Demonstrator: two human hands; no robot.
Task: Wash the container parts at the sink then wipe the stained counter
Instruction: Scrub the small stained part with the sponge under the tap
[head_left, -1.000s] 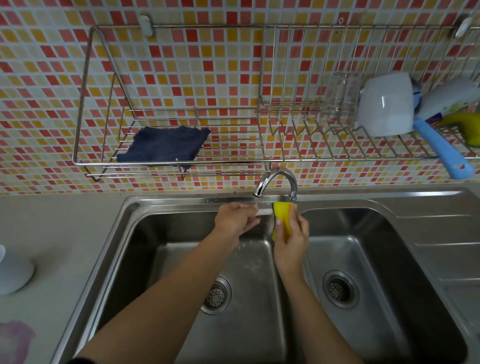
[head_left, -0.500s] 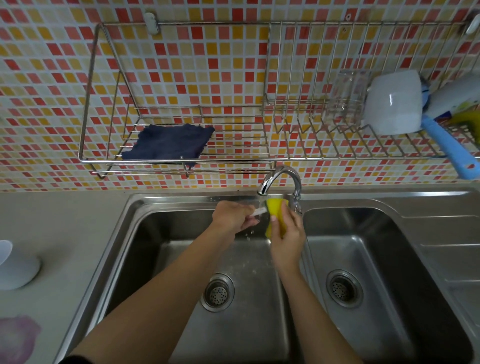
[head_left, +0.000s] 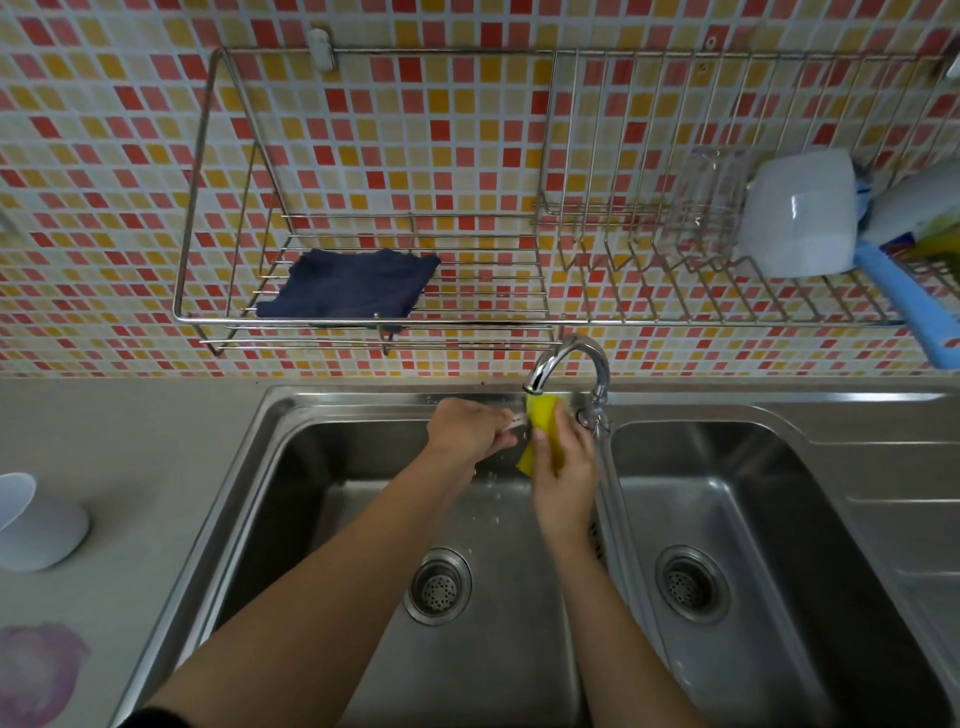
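Observation:
Under the tap (head_left: 569, 358), over the left basin of the steel double sink (head_left: 291, 415), my left hand (head_left: 467, 431) grips a small pale container part (head_left: 514, 422), mostly hidden by my fingers. My right hand (head_left: 563, 462) holds a yellow sponge (head_left: 545, 421) against that part. A white container (head_left: 36, 525) lies on its side on the grey counter (head_left: 130, 441) at the far left. A purple stain (head_left: 36, 670) marks the counter at the bottom left. A dark blue cloth (head_left: 348, 286) lies in the wire wall rack (head_left: 208, 317).
The rack's right half holds a clear glass (head_left: 701, 202), a white tub (head_left: 800, 213), a bottle (head_left: 914, 202) and a blue-handled tool (head_left: 909, 306). Each basin has a drain strainer, the left strainer (head_left: 438, 585) and the right strainer (head_left: 688, 583). A steel draining board (head_left: 904, 519) lies right.
My hands stay under the tap; the sponge has shifted a little left, closer against the part in my left hand. The view has drifted slightly.

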